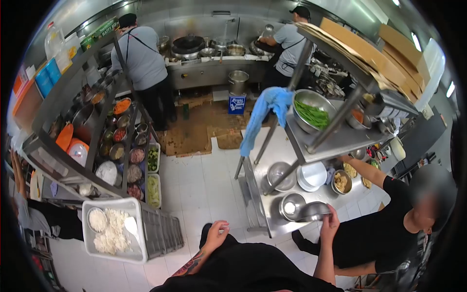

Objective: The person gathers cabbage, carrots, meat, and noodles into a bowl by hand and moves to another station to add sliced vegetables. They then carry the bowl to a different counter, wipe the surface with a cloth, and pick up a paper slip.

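My right hand (330,225) grips the rim of a steel bowl (314,211), which is tilted above the lower steel table. Just left of it is another steel bowl (292,206) with something white in its bottom. My left hand (216,235) hangs in front of my body with loosely bent fingers and nothing visible in it. Behind the bowls are a larger steel bowl (281,176) and a stack of white round containers (312,175). A bowl of pale yellow food (342,182) stands to their right.
A grey bin (163,237) topped with a tray of white rice stands at left, beside a rack (73,168) of ingredient bowls. A shelf (321,151) holds green vegetables. A co-worker (369,228) reaches in from the right; two others stand at the stoves (214,48).
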`<state>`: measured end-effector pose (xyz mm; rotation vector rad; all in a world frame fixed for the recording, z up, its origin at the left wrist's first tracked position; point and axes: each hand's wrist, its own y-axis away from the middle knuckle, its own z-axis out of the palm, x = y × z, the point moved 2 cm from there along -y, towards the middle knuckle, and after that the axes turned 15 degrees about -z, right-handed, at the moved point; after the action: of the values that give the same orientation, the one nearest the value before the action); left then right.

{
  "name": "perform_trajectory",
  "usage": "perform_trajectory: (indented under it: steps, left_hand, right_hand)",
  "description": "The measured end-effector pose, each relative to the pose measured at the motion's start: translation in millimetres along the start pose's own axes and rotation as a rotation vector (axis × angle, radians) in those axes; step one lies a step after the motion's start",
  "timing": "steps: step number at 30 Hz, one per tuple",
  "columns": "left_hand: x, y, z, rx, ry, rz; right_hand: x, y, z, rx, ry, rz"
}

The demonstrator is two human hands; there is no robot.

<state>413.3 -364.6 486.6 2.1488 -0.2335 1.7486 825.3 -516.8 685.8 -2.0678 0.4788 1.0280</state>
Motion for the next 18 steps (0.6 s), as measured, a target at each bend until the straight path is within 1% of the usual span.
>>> perform_trajectory:
  steps: [2,3,4,6,7,8,10,11,12,13,16,18]
  left_hand:
    - [-5.0,-24.9,-28.0,-0.002,-0.055,-0.045]
    - [4.0,-37.7,-43.0,0.003,-0.066,-0.015]
    - [15.5,-49.7,-59.5,-0.015,-0.07,-0.014]
    - [38.8,-79.2,-92.8,-0.02,-0.044,0.003]
    - [41.7,-93.3,-110.7,-0.008,-0.05,0.017]
    - [41.6,-105.2,-128.9,-0.019,-0.055,0.028]
    - [38.6,-130.6,-163.6,0.061,-0.076,0.016]
    - [32.2,-141.0,-177.0,0.095,-0.042,0.028]
    - [32.3,-148.0,-189.3,0.081,-0.047,0.038]
    - [31.7,-154.3,-201.5,0.108,-0.052,0.014]
    - [40.6,-161.1,-222.0,0.154,-0.067,-0.01]
    - [40.6,-163.0,-225.6,0.171,-0.069,-0.012]
  right_hand:
    - [9.5,12.8,11.9,0.17,-0.141,0.075]
    - [20.6,23.9,18.4,0.291,-0.115,0.066]
    - [8.9,36.1,27.8,0.305,-0.105,0.074]
    - [-5.8,57.3,55.3,0.465,-0.438,0.534]
    - [-5.4,63.3,68.7,0.529,-0.471,0.558]
    - [-8.8,68.3,79.5,0.546,-0.475,0.556]
    - [-18.1,75.0,96.3,0.516,-0.419,0.571]
    - [-23.8,74.7,104.8,0.524,-0.419,0.543]
    - [-22.1,76.1,108.8,0.542,-0.42,0.542]
    - [-16.6,77.8,112.3,0.546,-0.415,0.516]
    - [-23.9,74.8,118.7,0.534,-0.379,0.471]
    - [-26.3,70.3,115.6,0.483,-0.38,0.462]
